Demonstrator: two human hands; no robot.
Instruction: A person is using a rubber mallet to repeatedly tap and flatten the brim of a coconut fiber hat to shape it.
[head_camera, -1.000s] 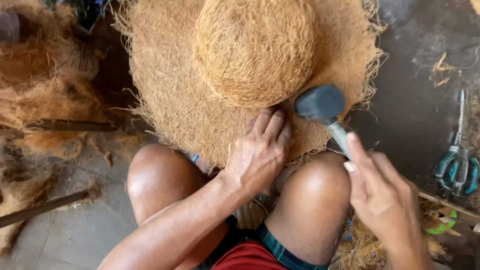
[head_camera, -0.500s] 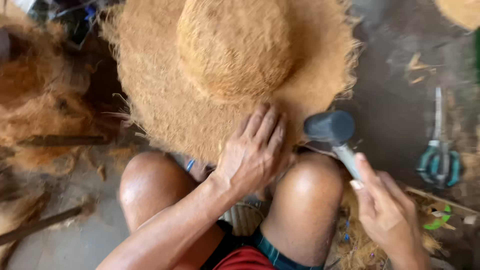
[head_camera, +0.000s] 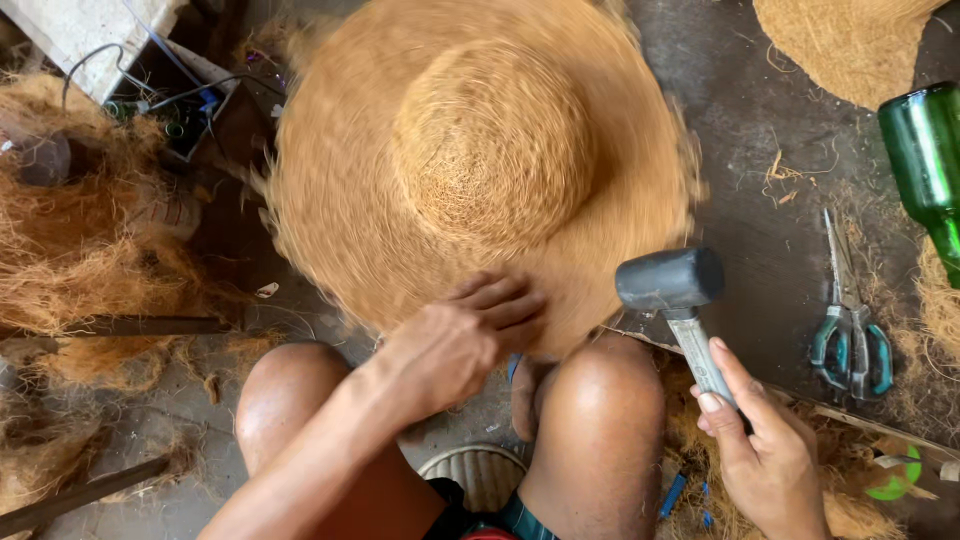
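Coir fibre makes up the hat (head_camera: 480, 170), a wide-brimmed shape with a rounded crown, blurred in the head view. It lies on the dark floor (head_camera: 760, 250) just ahead of our knees, its near brim reaching over them. We press our left hand (head_camera: 462, 345) flat on that near brim, fingers (head_camera: 505, 300) spread and lying on the fibre, gripping nothing that we can see.

Our right hand (head_camera: 765, 450) is wrapped around the grey handle of a mallet (head_camera: 672, 282), fingers clamped on it with the thumb along the shaft. Its black head hangs just beside the brim's right edge, above our right knee; we cannot tell whether it touches the hat.

Right of the mallet, scissors (head_camera: 850, 320) with teal handles lie on the floor, well apart from the hat. A green bottle (head_camera: 925, 160) sits at the right edge, and part of a second fibre piece (head_camera: 840, 40) shows in the top right corner. Loose coir (head_camera: 80, 250) is heaped on the left, near a box with wires (head_camera: 180, 100).
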